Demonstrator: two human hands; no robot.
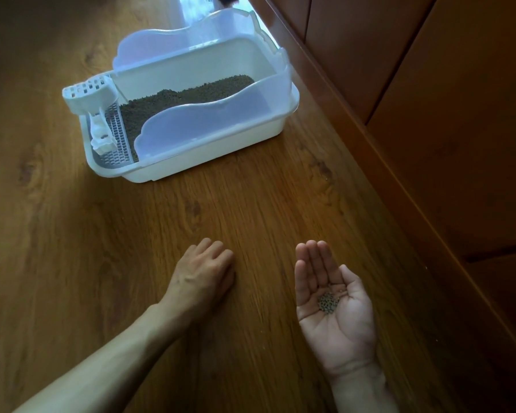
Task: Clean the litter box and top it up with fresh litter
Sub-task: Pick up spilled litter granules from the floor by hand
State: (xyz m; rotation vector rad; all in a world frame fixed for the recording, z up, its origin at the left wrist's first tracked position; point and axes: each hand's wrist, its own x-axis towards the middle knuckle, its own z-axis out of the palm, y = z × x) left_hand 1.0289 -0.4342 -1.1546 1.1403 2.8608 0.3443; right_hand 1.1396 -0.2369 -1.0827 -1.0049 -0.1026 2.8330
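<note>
A white litter box with translucent splash walls stands on the wooden floor, ahead of both hands. Dark brown litter covers its bottom. A white slotted scoop hangs at its left end over a grated step. My right hand lies palm up with straight fingers and carries a small heap of grey-brown litter pellets in the palm. My left hand is palm down on the floor with its fingers curled under; I cannot see whether they hold anything.
A brown wooden cabinet front with a raised base ledge runs along the right side, close to the box's right end. Wooden floor stretches to the left and between the hands and the box. Bright light falls in behind the box.
</note>
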